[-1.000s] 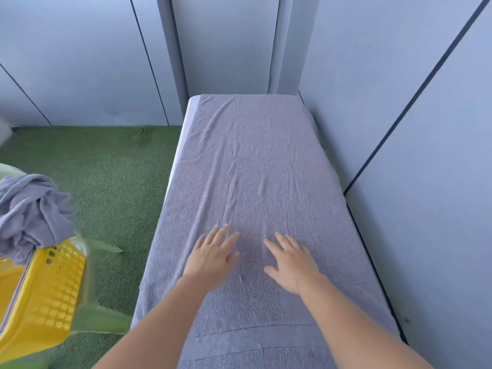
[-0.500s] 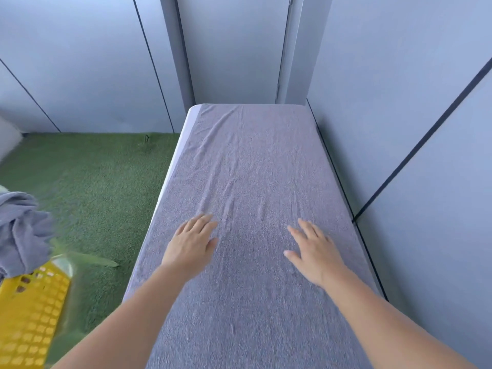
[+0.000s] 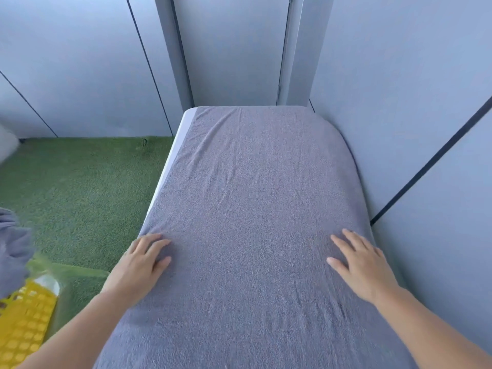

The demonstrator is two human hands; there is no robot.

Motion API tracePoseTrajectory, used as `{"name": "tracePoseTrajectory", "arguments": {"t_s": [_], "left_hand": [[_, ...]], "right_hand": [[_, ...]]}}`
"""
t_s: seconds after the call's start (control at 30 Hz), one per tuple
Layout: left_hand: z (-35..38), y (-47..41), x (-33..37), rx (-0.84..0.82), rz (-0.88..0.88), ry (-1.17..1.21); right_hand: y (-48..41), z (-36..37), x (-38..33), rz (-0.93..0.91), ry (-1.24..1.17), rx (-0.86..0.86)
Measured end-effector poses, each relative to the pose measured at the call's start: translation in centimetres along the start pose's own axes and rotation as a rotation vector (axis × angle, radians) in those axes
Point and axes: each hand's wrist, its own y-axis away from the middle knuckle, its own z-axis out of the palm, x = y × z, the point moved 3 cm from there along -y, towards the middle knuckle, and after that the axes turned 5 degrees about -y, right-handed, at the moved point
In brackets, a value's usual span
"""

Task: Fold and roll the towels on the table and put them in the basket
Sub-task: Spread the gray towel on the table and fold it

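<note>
A large grey towel [image 3: 255,209] lies spread flat over the whole narrow white table [image 3: 170,166], with light creases running along it. My left hand [image 3: 138,265] rests flat on the towel at its left edge, fingers straight. My right hand [image 3: 359,262] lies flat near the towel's right edge, fingers spread. A yellow perforated basket [image 3: 24,326] stands on the floor at the lower left. Over its rim hangs a bunched grey towel [image 3: 13,249], partly cut off by the frame.
Green artificial turf [image 3: 80,195] covers the floor left of the table. Grey wall panels [image 3: 399,102] close in the table's far end and right side. A pale object [image 3: 6,147] is barely visible at the left edge.
Both hands have slid apart over the towel, the left toward the left edge and the right toward the right edge. The view has shifted right, so less of the basket shows.
</note>
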Motion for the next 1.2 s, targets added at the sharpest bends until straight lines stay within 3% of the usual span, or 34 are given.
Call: {"name": "tracePoseTrajectory", "arguments": {"t_s": [0.1, 0.3, 0.43, 0.63, 0.83, 1.2], "left_hand": [[-1.5, -3.1, 4.0, 0.053, -0.007, 0.040], [0.6, -8.2, 17.2, -0.064, 0.263, 0.018], [1.5, -6.9, 11.9, -0.085, 0.196, -0.078], [1.1, -2.8, -0.2, -0.025, -0.128, -0.060], [2.0, -1.4, 3.1, -0.086, -0.087, -0.026], [2.1, -0.1, 0.0, -0.096, -0.134, -0.038]], "right_hand": [[-2.4, -0.6, -3.6, -0.025, -0.016, -0.002], [-5.0, 1.5, -18.2, -0.316, -0.054, -0.069], [-4.3, 2.0, -14.1, -0.295, -0.008, -0.013], [-0.8, 1.8, -0.3, 0.004, 0.015, 0.045], [1.1, 3.6, -5.5, -0.055, 0.005, 0.024], [1.3, 4.1, -7.7, -0.059, 0.014, -0.031]]}}
